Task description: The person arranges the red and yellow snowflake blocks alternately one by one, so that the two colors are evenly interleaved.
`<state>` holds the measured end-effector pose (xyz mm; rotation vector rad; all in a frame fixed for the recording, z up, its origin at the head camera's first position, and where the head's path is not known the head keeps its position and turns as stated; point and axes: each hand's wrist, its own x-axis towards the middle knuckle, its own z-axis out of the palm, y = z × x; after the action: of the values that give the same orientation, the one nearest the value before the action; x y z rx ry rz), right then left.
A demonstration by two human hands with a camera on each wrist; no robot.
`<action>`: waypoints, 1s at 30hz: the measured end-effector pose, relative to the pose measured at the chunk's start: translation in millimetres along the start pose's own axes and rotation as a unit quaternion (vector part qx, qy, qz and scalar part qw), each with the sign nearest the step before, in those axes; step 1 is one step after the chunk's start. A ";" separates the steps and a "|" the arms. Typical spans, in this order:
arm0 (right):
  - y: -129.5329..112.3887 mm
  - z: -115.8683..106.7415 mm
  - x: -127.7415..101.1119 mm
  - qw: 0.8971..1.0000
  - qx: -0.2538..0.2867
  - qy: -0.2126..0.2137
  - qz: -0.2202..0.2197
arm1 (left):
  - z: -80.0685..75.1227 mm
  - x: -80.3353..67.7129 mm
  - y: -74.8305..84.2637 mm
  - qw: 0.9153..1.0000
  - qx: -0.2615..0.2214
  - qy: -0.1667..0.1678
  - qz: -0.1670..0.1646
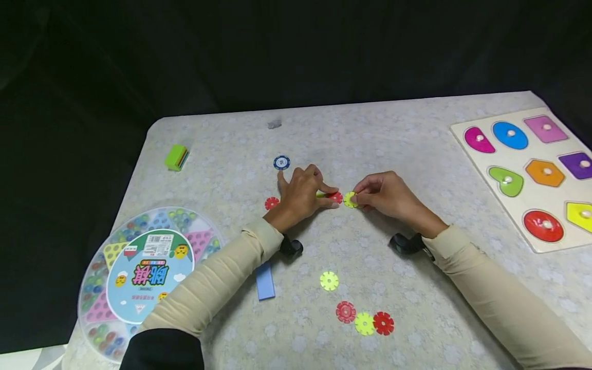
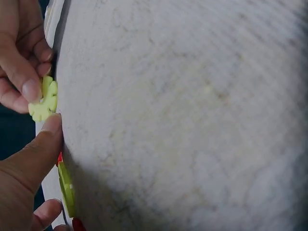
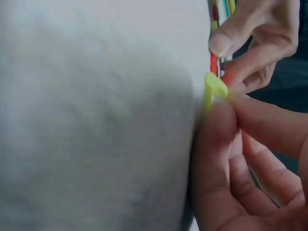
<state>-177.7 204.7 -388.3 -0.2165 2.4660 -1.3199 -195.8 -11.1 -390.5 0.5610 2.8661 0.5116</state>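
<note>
Between the thumb and fingertips of my right hand [image 1: 390, 195] is a yellow-green notched snowflake disc [image 1: 350, 200], pinched and tilted in the left wrist view. My left hand [image 1: 302, 192] holds a red notched disc [image 1: 336, 197] by its edges, with the thumb on the near side. The two discs are close side by side. Another yellow-green disc [image 2: 67, 190] shows by the left hand, mostly hidden from the head view. One more red disc [image 1: 272, 203] appears left of that hand, and a blue-and-white chip [image 1: 281, 163] lies just beyond its fingers.
Nearer the front lie a yellow-green disc [image 1: 329, 281] and a cluster of red and yellow-green discs [image 1: 365, 324]. A round Chinese checkers box [image 1: 150, 277] and a blue strip [image 1: 265, 282] are by the left arm. Farther off are green blocks [image 1: 176, 157] and a shape puzzle board [image 1: 481, 167].
</note>
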 end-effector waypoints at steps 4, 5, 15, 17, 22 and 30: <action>-1.2 -2.0 4.2 1.000 -0.028 0.012 0.007 | 0.9 0.9 1.9 1.000 0.001 0.003 0.007; -2.0 -2.4 4.4 0.999 -0.036 0.015 0.011 | 1.0 1.0 2.2 1.000 0.001 0.005 0.009; -9.7 -7.2 3.6 0.996 -0.070 0.032 0.047 | 0.6 1.6 6.6 1.000 -0.003 0.007 0.008; -11.0 -7.7 2.7 0.995 -0.078 0.034 0.054 | 0.5 1.7 6.6 1.000 -0.005 0.008 0.009; -14.5 -8.9 0.0 0.992 -0.094 0.043 0.067 | -0.6 1.9 5.1 1.000 -0.003 0.001 0.006; -13.3 -5.0 2.4 0.993 -0.092 0.036 0.062 | -5.8 6.7 9.7 1.000 0.002 -0.023 0.009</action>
<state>-182.1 200.4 -375.2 -0.0593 2.6164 -1.0680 -200.0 -1.7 -382.3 0.5925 2.8209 0.4889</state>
